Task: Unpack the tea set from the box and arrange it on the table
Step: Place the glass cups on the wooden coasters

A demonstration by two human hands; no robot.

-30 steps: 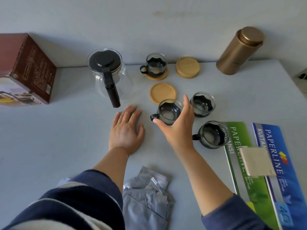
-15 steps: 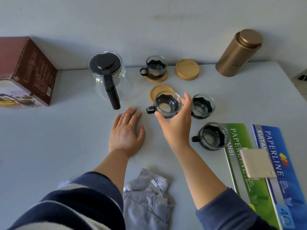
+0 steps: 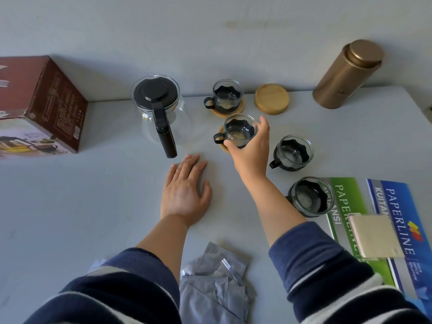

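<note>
Grey tabletop point(image 3: 58, 218) against a pale wall; the glass teapot point(image 3: 159, 113) serves as landmark. Just right of its handle, your right hand point(image 3: 251, 150) grips a glass cup point(image 3: 239, 130) by the rim and side, over a wooden coaster point(image 3: 222, 146) whose edge shows beneath. Risk: an off-centre set-down could tip the cup or skid the coaster toward the teapot. Your left hand point(image 3: 184, 192) lies flat, fingers spread, holding nothing, in front of the teapot handle.
</note>
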